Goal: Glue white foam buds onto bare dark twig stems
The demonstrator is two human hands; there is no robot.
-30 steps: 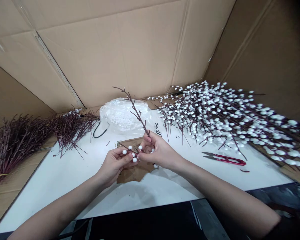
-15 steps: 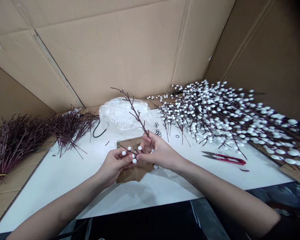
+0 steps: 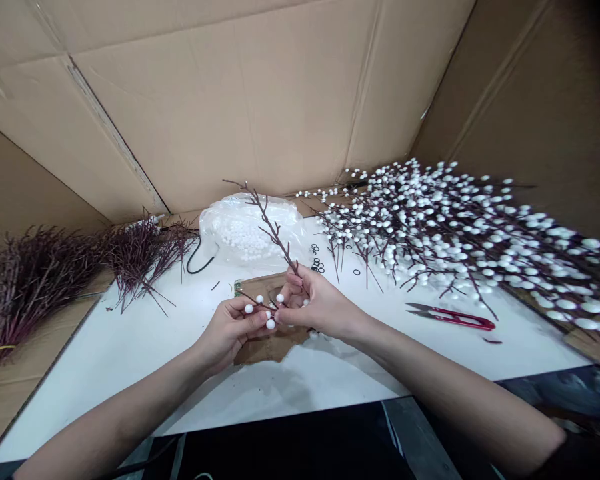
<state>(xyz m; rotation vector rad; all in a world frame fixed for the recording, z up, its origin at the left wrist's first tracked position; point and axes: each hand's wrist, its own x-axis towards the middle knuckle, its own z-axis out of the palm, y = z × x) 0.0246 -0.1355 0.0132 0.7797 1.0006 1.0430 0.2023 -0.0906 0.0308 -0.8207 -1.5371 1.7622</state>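
Centrally, above the white worktop (image 3: 130, 347), the left hand (image 3: 230, 330) has its grip closed on the beaded lower end of a thin, dark-red, knobbly twig (image 3: 270, 227). The right hand (image 3: 320, 307) pinches the stem, and the bare tip rises upward. Round white foam beads (image 3: 271, 324) stud the twig. A clear bead bag (image 3: 250, 230) lies behind it. Red snips (image 3: 453, 317) lie right, near the heaped beaded branches (image 3: 455, 227).

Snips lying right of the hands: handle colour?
Red handle on the small metal thread snips, with grey blades; shows best in the head view.
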